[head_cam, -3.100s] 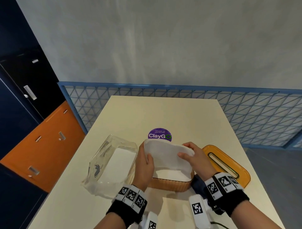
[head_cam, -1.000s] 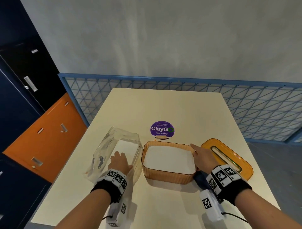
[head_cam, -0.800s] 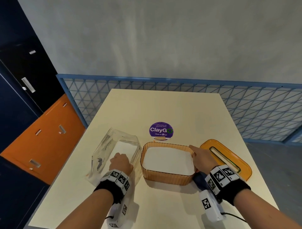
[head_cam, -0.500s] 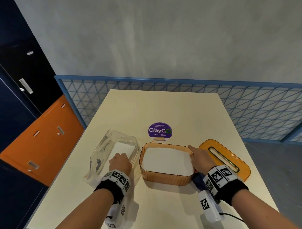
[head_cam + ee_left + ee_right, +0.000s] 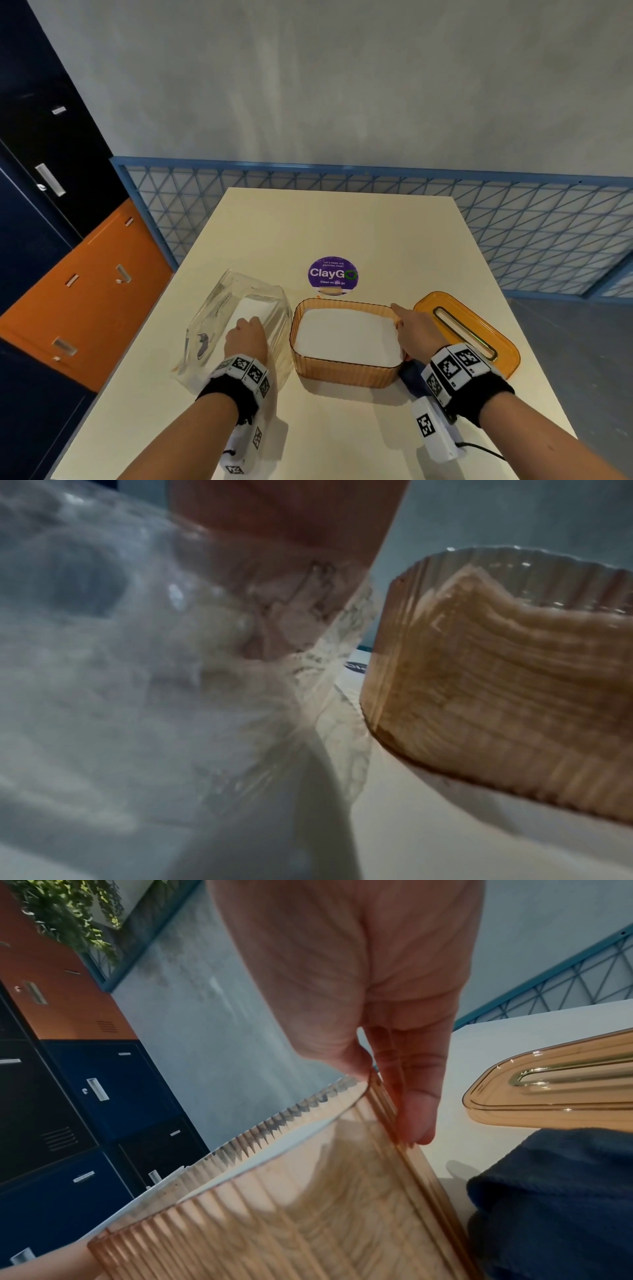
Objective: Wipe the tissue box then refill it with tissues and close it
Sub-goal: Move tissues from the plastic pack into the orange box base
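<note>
The orange ribbed tissue box [image 5: 346, 371] stands open in the middle of the table, filled near the rim with white tissues [image 5: 346, 337]. My right hand [image 5: 407, 325] pinches its right wall, thumb inside the rim and fingers [image 5: 418, 1112] outside. The orange slotted lid [image 5: 466, 334] lies flat to the right. Left of the box lies a clear plastic tissue pack [image 5: 219, 308]. My left hand [image 5: 245, 337] is inside it, fingers curled down on the remaining tissues [image 5: 253, 306]. The left wrist view shows those fingers [image 5: 291, 615] blurred behind plastic.
A dark blue cloth [image 5: 409, 375] lies between the box and my right wrist. A purple round sticker [image 5: 333, 275] marks the cream table [image 5: 342, 222] behind the box. Orange and navy lockers [image 5: 85, 291] stand left, a blue mesh fence [image 5: 513, 222] behind.
Three seconds ago both hands pressed a tissue stack into the box. Since then my left hand has gone into the plastic pack. Over the last second both hands stayed nearly still.
</note>
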Demonstrator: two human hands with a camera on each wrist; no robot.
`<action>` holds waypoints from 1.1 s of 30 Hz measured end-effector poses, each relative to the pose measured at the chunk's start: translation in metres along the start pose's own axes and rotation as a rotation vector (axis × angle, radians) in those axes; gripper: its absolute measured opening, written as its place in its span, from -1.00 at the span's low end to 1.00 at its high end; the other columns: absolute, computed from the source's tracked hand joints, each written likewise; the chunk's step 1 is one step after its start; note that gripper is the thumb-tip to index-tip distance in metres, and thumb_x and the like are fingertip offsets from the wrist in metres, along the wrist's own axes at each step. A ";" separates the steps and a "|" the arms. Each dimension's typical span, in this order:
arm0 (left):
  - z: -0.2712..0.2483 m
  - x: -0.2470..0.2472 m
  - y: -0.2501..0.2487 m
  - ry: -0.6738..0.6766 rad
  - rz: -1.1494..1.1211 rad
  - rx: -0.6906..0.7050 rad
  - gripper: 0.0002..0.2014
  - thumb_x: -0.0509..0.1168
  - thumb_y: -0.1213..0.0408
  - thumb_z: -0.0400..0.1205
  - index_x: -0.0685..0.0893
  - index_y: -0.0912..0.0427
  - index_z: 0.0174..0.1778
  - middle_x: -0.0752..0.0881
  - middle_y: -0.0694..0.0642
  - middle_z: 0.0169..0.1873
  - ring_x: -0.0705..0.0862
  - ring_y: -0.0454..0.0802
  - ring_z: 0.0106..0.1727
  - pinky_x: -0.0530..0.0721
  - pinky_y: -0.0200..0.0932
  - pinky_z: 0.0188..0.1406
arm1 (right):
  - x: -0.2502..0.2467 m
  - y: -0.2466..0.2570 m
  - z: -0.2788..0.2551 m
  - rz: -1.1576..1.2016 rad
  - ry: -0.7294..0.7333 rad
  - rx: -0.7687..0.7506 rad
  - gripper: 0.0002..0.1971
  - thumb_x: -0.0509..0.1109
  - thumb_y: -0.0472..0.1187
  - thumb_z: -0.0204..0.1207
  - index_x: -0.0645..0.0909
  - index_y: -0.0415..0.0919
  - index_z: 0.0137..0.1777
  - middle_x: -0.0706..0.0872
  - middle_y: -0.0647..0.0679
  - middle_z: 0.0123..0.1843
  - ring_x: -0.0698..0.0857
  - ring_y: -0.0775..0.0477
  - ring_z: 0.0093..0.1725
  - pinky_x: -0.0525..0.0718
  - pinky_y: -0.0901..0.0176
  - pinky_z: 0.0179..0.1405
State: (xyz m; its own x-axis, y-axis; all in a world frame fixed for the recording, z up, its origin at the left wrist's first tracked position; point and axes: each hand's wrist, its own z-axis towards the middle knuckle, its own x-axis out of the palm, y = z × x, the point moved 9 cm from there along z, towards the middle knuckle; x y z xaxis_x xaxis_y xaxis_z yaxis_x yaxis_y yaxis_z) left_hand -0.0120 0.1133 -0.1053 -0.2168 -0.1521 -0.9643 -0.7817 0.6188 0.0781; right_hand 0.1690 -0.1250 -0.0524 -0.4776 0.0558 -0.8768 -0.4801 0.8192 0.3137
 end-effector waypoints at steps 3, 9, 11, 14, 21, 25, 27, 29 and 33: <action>-0.003 -0.023 0.013 -0.005 -0.141 -0.022 -0.73 0.05 0.41 0.70 0.46 0.25 0.30 0.59 0.19 0.27 0.63 0.12 0.27 0.60 -0.07 0.18 | -0.001 -0.001 0.000 0.048 0.043 0.002 -0.50 0.02 -0.33 0.68 0.17 -0.15 0.62 0.46 -0.25 0.52 0.49 -0.22 0.45 0.47 0.09 0.39; -0.042 -0.113 0.024 -0.398 -0.371 0.024 -0.82 0.08 0.41 0.67 0.56 0.27 0.08 0.71 0.22 -0.03 0.70 0.23 -0.06 0.54 -0.04 -0.24 | -0.055 0.044 -0.011 0.287 -0.182 -0.191 -0.65 0.13 -0.08 0.68 0.57 -0.17 0.34 0.70 -0.16 0.23 0.67 -0.10 0.11 0.60 0.13 0.05; -0.064 -0.139 0.014 -0.532 -0.447 0.106 -0.80 0.12 0.40 0.66 0.58 0.23 0.14 0.70 0.19 -0.02 0.69 0.24 -0.10 0.54 -0.04 -0.30 | -0.057 0.070 -0.017 0.552 -0.011 -0.202 -0.57 0.09 0.06 0.67 0.60 -0.22 0.26 0.75 -0.14 0.11 0.71 -0.08 -0.12 0.63 0.18 -0.21; -0.091 -0.161 -0.016 -0.660 -0.534 0.331 -0.64 0.20 0.47 0.56 0.59 0.14 0.27 0.72 0.14 0.06 0.73 0.21 -0.08 0.70 0.01 -0.36 | -0.054 0.103 -0.027 0.949 0.270 -0.130 -0.42 0.03 0.28 0.59 0.56 -0.20 0.23 0.78 -0.23 0.09 0.78 -0.24 -0.11 0.70 0.10 -0.30; -0.111 -0.131 -0.071 -0.598 -0.535 0.745 -0.54 0.17 0.02 0.56 0.42 0.05 0.39 0.54 0.15 0.38 0.40 -0.03 0.39 0.59 -0.12 0.30 | -0.089 0.117 -0.024 0.806 0.094 -0.266 -0.76 0.32 -0.32 0.56 0.58 -0.39 0.18 0.71 -0.30 0.08 0.70 -0.25 0.02 0.68 -0.04 0.00; -0.092 -0.114 -0.047 -0.458 -1.083 0.516 -0.42 0.17 0.00 0.60 0.26 0.04 0.53 0.27 -0.01 0.50 0.23 -0.15 0.55 0.14 -0.53 0.49 | -0.114 0.117 -0.033 0.466 -0.125 -0.419 -0.92 0.32 -0.35 0.51 0.58 -0.24 -0.02 0.66 -0.10 -0.05 0.60 -0.13 -0.05 0.49 0.11 -0.17; -0.075 -0.103 -0.040 -0.324 -1.321 0.346 -0.46 0.17 0.32 0.65 0.20 0.10 0.57 0.31 0.05 0.52 0.31 -0.03 0.55 0.33 -0.21 0.50 | -0.117 0.117 -0.041 0.457 -0.152 -0.479 -0.90 0.31 -0.35 0.53 0.58 -0.15 -0.05 0.64 0.05 -0.13 0.58 0.04 -0.14 0.47 0.22 -0.20; -0.063 -0.099 -0.040 -0.190 -1.489 0.242 -0.42 0.10 0.51 0.66 0.15 0.10 0.60 0.37 0.11 0.48 0.39 0.02 0.50 0.45 -0.13 0.35 | -0.116 0.114 -0.046 0.498 -0.155 -0.520 -0.89 0.31 -0.35 0.55 0.60 -0.13 -0.03 0.63 0.11 -0.16 0.56 0.17 -0.17 0.46 0.26 -0.19; -0.052 -0.109 -0.041 -0.133 -1.617 0.255 -0.37 0.11 0.54 0.65 0.15 0.01 0.61 0.53 0.18 0.24 0.53 0.00 0.23 0.57 -0.40 -0.02 | -0.103 0.093 -0.046 0.712 -0.140 -0.491 -0.90 0.34 -0.35 0.54 0.63 -0.20 0.00 0.66 0.04 -0.16 0.58 0.03 -0.15 0.51 0.17 -0.12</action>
State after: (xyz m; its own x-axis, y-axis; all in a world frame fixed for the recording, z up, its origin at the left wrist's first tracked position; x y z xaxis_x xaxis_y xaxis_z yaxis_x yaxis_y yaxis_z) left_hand 0.0135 0.0647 0.0098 0.7393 -0.6733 -0.0124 -0.0188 -0.0022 -0.9998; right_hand 0.1402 -0.0809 0.0835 -0.7050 0.5566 -0.4396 -0.3805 0.2262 0.8967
